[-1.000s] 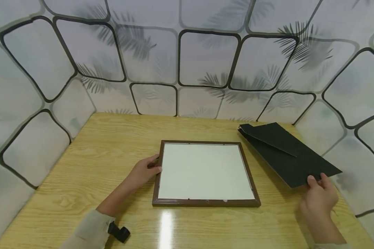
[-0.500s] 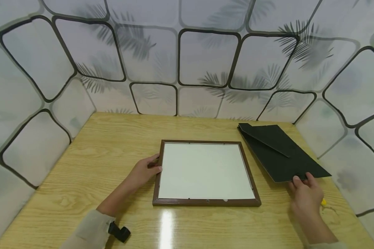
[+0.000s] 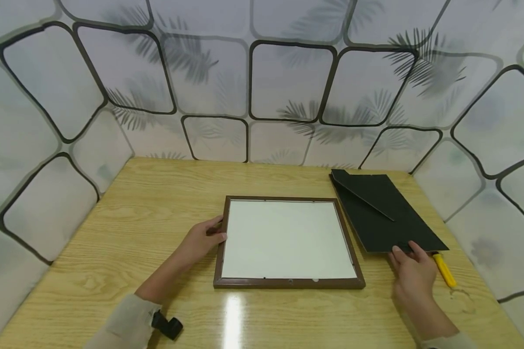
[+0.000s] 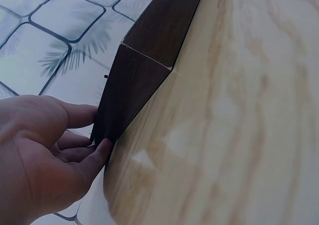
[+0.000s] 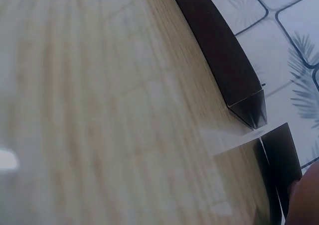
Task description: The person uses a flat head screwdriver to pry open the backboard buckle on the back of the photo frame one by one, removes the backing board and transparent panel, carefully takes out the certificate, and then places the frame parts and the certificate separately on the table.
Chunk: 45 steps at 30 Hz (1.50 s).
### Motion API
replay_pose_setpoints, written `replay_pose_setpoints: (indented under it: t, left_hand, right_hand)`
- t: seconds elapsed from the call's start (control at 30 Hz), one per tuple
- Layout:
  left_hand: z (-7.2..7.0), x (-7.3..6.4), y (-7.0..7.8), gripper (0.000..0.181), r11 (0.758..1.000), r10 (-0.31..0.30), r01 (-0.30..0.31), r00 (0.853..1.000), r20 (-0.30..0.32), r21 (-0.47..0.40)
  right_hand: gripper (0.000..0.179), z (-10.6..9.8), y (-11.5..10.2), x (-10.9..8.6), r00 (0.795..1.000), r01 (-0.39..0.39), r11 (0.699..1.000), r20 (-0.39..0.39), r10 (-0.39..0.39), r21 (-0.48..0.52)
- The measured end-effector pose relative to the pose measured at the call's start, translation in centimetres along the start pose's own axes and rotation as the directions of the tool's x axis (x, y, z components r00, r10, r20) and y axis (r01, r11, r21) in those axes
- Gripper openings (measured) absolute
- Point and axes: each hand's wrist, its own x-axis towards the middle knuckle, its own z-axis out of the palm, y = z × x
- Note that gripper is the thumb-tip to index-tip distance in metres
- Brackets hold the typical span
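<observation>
A brown picture frame (image 3: 289,284) lies on the table with a white panel (image 3: 288,240) inside it and small tabs along its inner edges. My left hand (image 3: 201,242) grips the frame's left side between thumb and fingers; the left wrist view shows this hand (image 4: 45,155) at the dark frame edge (image 4: 134,80). To the right, my right hand (image 3: 415,276) pinches the near edge of a black backing board (image 3: 401,218), which has a narrow stand flap (image 3: 361,193) on it. In the right wrist view, the board (image 5: 281,155) appears close to a frame corner (image 5: 254,108).
A yellow handle (image 3: 444,271) sticks out from under the board's near right corner; its other end is hidden. The wood-grain table (image 3: 166,194) meets patterned walls (image 3: 218,72) at the back and sides. A black strap device (image 3: 168,327) is on the left sleeve.
My right hand has moved the black board leftward and lower, closer to the picture frame. This has uncovered the yellow handle. The left hand and the frame stay in place.
</observation>
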Motion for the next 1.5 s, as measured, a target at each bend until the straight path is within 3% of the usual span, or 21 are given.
replay_pose_setpoints:
  t: [0.43,0.73,0.87,1.07,1.3,1.5]
  left_hand:
    - [0.0,0.0,-0.1,0.063,1.000,0.009,-0.009,1.000,0.003,0.001]
    - [0.1,0.0,-0.2,0.064,1.000,0.000,0.000,1.000,0.005,0.007]
    - [0.0,0.0,-0.1,0.063,1.000,-0.005,0.005,1.000,-0.001,0.014]
    - [0.0,-0.1,0.0,0.063,1.000,-0.002,0.002,1.000,-0.006,0.024]
    - [-0.1,-0.2,0.2,0.062,0.999,-0.002,0.002,1.000,-0.010,0.033]
    - [0.0,-0.1,0.2,0.062,0.999,0.006,-0.006,1.000,-0.013,0.040]
  right_hand:
    - [0.073,1.8,0.5,0.5,1.000,-0.017,1.000,-0.010,0.017,0.014]
    - [0.075,2.1,0.8,0.7,0.998,-0.026,0.999,0.055,0.028,-0.043]
    - [0.074,1.9,0.9,0.9,0.998,-0.025,0.999,0.062,0.027,-0.026]
    - [0.076,1.2,0.4,0.9,0.990,-0.048,0.999,0.131,0.049,-0.013]
    - [0.077,0.5,-0.1,1.3,0.981,-0.033,0.990,0.184,0.058,-0.136]
    - [0.077,0.3,-0.2,1.4,0.979,-0.052,0.983,0.184,0.086,-0.179]
